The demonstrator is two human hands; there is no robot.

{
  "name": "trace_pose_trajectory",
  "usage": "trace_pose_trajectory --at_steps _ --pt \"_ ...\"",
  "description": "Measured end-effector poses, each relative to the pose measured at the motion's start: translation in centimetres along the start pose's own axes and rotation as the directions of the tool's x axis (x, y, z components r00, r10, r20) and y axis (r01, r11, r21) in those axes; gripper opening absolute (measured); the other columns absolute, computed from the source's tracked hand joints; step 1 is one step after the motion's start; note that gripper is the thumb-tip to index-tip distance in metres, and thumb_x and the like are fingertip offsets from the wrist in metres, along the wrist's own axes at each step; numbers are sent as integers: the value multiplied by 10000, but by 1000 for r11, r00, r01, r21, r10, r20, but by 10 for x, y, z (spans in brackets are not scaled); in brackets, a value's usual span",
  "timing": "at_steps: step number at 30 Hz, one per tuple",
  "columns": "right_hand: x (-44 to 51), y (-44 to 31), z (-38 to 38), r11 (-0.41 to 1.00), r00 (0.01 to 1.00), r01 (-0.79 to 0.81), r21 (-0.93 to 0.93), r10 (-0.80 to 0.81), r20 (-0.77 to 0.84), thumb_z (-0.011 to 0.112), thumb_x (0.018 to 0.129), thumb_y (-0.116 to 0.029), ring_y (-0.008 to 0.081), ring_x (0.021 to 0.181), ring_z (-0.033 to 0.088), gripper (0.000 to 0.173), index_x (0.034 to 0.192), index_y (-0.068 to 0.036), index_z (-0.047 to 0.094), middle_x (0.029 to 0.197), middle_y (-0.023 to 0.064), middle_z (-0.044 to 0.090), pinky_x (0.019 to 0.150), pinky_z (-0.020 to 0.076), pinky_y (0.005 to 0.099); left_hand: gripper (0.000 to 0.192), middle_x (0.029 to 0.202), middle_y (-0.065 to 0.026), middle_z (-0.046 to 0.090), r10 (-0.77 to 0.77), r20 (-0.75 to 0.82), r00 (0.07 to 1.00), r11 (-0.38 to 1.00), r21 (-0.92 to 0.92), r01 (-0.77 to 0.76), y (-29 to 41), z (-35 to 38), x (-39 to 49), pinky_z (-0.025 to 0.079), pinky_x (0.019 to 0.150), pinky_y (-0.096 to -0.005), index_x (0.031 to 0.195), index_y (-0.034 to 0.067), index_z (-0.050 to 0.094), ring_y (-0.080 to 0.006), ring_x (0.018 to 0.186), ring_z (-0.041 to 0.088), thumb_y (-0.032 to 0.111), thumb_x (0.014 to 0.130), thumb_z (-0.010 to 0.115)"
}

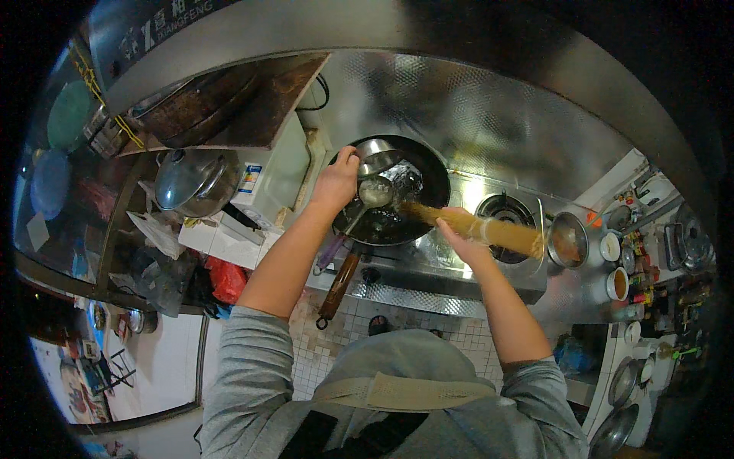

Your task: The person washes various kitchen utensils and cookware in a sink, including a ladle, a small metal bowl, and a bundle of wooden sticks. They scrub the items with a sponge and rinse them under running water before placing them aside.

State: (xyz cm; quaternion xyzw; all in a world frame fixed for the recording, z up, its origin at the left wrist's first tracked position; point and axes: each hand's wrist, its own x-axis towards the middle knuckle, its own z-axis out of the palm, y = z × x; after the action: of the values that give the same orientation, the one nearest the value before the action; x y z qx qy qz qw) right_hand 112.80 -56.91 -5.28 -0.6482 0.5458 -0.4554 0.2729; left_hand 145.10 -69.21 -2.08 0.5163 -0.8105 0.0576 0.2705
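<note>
A dark wok (434, 172) with a wooden handle (342, 281) sits on the left part of a steel gas stove. My left hand (338, 181) grips a metal bowl (375, 156) by its rim, tilted over the wok's left side. Just below the bowl, a ladle (375, 192) with a purple handle rests across the wok's edge; its cup looks wet. In my right hand (461, 238) is a bamboo wok brush (493, 230), its bristle end over the wok's right side. Shiny liquid shows on the wok's bottom, partly hidden by the bowl and ladle.
Right of the wok is a second burner (507, 215), then a steel bowl with food (567, 241) and several seasoning containers. At left stand a lidded pot (186, 181), a white box-like appliance (275, 172) and plastic bags (226, 279). A patterned metal splashback (476, 115) rises behind.
</note>
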Motion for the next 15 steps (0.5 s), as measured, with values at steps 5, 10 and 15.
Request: trace_pose_trajectory --at_steps 5,10,15 --pt "13 -47 -10 993 995 78 88 -72 -66 740 958 -158 132 933 677 303 1219 -22 669 1040 55 722 869 538 278 142 1185 -240 657 -206 102 973 977 -40 211 -11 19 -2 562 801 -502 1024 -27 620 -442 944 681 91 953 585" --pt "45 -52 3 951 951 309 10 -308 -26 793 909 -179 150 911 693 333 1200 -49 698 988 72 737 827 556 296 200 869 -192 715 -366 511 777 772 -299 560 13 5 15 566 663 -447 925 -22 614 -329 684 728 164 995 624" --pt "34 -58 9 996 986 92 17 -93 141 807 896 -192 160 920 695 323 1163 -45 701 1007 73 736 835 560 303 227 875 -213 714 -374 466 802 768 -329 549 23 8 9 568 651 -438 887 -16 618 -293 640 725 189 981 649"
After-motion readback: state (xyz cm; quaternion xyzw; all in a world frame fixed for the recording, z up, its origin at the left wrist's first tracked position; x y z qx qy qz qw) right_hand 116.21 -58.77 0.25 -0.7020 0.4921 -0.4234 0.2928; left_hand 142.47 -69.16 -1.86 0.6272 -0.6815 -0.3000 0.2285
